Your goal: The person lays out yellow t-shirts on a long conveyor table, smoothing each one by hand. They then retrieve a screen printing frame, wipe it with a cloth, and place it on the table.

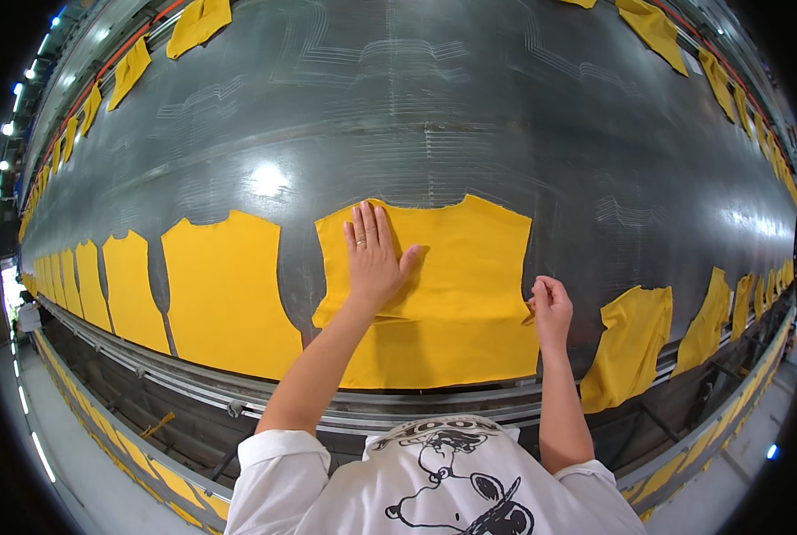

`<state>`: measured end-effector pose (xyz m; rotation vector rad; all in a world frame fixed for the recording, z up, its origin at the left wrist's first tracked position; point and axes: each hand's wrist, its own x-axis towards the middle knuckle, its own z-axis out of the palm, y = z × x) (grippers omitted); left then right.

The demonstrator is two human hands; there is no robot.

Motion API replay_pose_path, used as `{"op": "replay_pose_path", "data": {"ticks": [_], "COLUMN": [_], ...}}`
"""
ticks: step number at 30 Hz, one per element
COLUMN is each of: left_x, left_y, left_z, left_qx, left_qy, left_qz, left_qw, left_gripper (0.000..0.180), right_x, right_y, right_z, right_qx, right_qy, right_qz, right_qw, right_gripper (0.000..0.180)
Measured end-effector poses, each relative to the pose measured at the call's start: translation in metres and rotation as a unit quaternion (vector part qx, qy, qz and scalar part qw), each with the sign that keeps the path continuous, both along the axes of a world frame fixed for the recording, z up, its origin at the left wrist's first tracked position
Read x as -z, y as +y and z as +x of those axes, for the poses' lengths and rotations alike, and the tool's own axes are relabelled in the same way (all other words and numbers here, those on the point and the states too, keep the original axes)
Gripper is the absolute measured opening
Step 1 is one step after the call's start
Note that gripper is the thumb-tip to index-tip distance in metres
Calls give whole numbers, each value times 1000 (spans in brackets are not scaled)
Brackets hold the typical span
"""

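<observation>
A yellow cut fabric panel [452, 267] lies on the long dark grey table [470, 125] right in front of me. My left hand [374, 256] rests flat on the panel's left half, fingers spread and pointing away from me. A crease runs across the cloth below that hand. My right hand [549, 308] pinches the panel's right edge between thumb and fingers, at about mid-height.
More yellow fabric panels [225, 294] lie in a row along the near edge to the left, and crumpled ones [630, 343] hang over the edge to the right. Further yellow pieces [653, 31] line the far side. A metal rail [363, 415] runs along the table's front.
</observation>
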<state>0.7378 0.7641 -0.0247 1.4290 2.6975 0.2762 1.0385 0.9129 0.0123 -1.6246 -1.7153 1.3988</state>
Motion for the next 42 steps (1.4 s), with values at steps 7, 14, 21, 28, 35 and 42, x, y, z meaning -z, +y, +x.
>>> {"op": "replay_pose_path", "data": {"ticks": [7,14,21,28,35,42], "left_x": [-5,-9,-18,-21,-10,0], "left_y": [26,31,31,52,132,132], "left_z": [28,35,5,42,102,88], "left_qx": [47,226,189,292,238,166], "left_qy": [-28,-25,-1,-49,-42,-34], "left_qz": [0,-44,-92,-99,6,29], "left_qw": [999,973,978,950,970,985], "left_gripper": [87,83,85,87,87,64], "right_x": [-7,-9,1,7,-18,-19], "right_y": [2,2,5,1,0,-3], "right_z": [-6,5,27,28,18,-41], "right_qx": [1,4,31,35,-64,-325], "right_qy": [14,29,45,52,-46,-108], "right_qz": [-6,-12,-8,6,179,320], "right_qw": [1000,999,998,998,981,883], "right_gripper": [23,22,20,20,15,44]}}
